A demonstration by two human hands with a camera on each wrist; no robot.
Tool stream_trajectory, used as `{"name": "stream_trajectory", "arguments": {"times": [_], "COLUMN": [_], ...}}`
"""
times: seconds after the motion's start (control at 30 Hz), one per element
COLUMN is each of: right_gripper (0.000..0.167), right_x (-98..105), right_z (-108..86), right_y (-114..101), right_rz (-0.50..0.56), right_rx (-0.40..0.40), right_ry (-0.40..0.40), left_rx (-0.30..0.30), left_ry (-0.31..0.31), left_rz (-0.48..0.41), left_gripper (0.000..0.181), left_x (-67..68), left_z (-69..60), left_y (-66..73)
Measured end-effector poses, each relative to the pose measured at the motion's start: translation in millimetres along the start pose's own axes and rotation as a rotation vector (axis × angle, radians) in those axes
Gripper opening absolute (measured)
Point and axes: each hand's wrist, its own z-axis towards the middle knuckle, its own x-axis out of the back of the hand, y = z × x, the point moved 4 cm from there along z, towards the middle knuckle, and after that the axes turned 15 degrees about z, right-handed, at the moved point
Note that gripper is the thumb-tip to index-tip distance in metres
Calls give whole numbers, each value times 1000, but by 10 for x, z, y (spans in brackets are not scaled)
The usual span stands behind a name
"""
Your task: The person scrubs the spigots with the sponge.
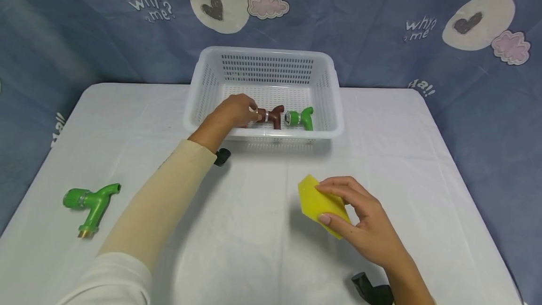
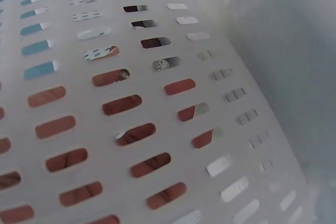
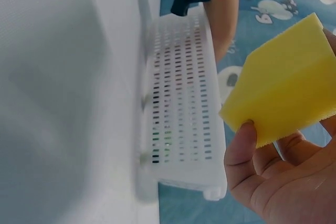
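Observation:
In the head view, the left hand (image 1: 237, 111) reaches over the near rim of the white basket (image 1: 264, 133), its fingers at the end of a brown tap (image 1: 274, 116). A green tap (image 1: 301, 118) lies to the right of it in the basket. Over the table's near part, the right hand (image 1: 364, 220) pinches a yellow sponge (image 1: 322, 205) between thumb and fingers. The right wrist view shows that sponge (image 3: 286, 82) held in the right hand (image 3: 283, 177). Through the slots of the basket wall (image 2: 173, 98), the left wrist view shows parts of the hand and brown pieces.
Another green tap (image 1: 94, 205) lies on the white table (image 1: 250, 248) at the left, outside the basket. Black wrist camera parts show by the left wrist (image 1: 222, 156) and under the right forearm (image 1: 372, 290). A blue patterned cloth (image 1: 360, 27) hangs behind the table.

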Motion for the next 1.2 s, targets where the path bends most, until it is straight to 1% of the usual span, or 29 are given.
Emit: {"name": "stream_trajectory", "arguments": {"times": [0.17, 0.3, 0.37, 0.47, 0.67, 0.83, 0.9, 0.97, 1.0, 1.03, 1.1, 1.17, 1.2], "right_gripper": [52, 53, 53, 53, 53, 53, 53, 53, 54, 54, 57, 59, 60], "right_x": [0, -2, -3, -4, -9, -6, -5, -3, -1, 1, 5, 9, 10], "right_z": [2, 0, 0, -1, -3, -4, -1, 2, 4, 6, 10, 16, 18], "right_y": [9, 14, 12, 10, 10, 17, 17, 16, 15, 15, 14, 13, 12], "right_rz": [0, 3, 4, 4, 10, 15, 11, 2, -3, -6, -14, -12, -10], "right_rx": [-5, -7, -5, 0, -1, 4, 4, 4, 3, 2, -6, -18, -24], "right_ry": [2, 1, 2, 2, 2, 1, 2, 4, 6, 8, 14, 20, 23], "left_rx": [-3, -19, -25, -24, -9, -42, -42, -27, -18, -9, -5, -9, -17], "left_ry": [-12, -25, -22, -19, -4, 2, 19, 72, 116, 170, 296, 420, 473], "left_rz": [-15, -11, 3, 2, 34, 59, 64, 40, 23, 1, -48, -96, -117], "left_gripper": [49, 48, 48, 49, 59, 57, 56, 56, 55, 54, 51, 48, 47], "left_x": [-1, 2, 4, 3, -1, -12, -9, 11, 31, 59, 131, 217, 257], "left_z": [-19, -21, -15, -10, 6, 29, 20, -1, -23, -52, -128, -246, -321], "left_y": [21, 41, 48, 47, 31, 40, 41, 32, 26, 19, 4, -11, -20]}}
